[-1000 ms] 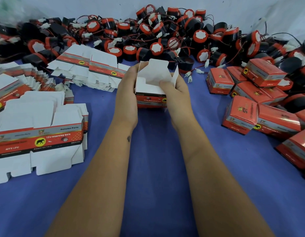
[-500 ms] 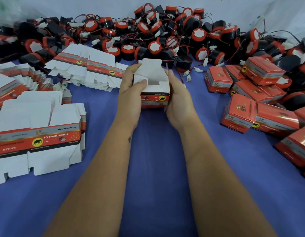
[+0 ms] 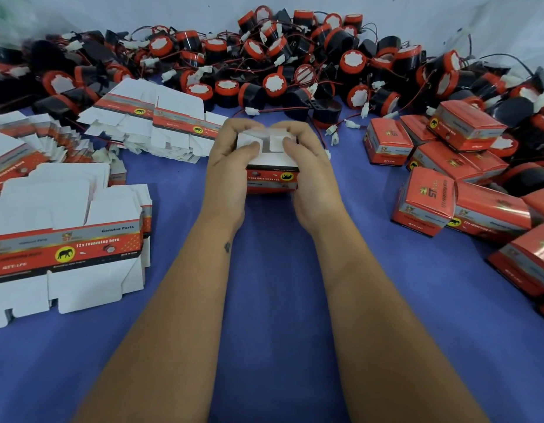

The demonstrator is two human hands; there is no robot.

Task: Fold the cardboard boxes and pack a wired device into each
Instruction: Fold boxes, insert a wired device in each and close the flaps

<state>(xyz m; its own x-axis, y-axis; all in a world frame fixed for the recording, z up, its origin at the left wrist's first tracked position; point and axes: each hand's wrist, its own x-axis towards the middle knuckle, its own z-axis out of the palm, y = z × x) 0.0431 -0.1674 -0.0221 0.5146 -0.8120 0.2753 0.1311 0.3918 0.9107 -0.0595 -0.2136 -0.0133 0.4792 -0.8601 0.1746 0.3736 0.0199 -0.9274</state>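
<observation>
A small red and white cardboard box (image 3: pixel 270 175) stands on the blue cloth at the centre, its white flaps folded over on top. My left hand (image 3: pixel 231 160) grips its left side, thumb pressing a flap down. My right hand (image 3: pixel 307 166) grips the right side, thumb on the other flap. Behind them lies a heap of black and red wired devices (image 3: pixel 273 83) with white plugs. Whether anything is inside the box is hidden.
Flat unfolded boxes lie in stacks at the left (image 3: pixel 66 245) and back left (image 3: pixel 154 117). Several closed red boxes (image 3: pixel 426 203) are piled at the right. Blue cloth (image 3: pixel 273 300) stretches from the box toward me, crossed by my forearms.
The box's upright white flaps have been folded down onto its top. Both thumbs moved over the flaps and the fingers curled in round the box.
</observation>
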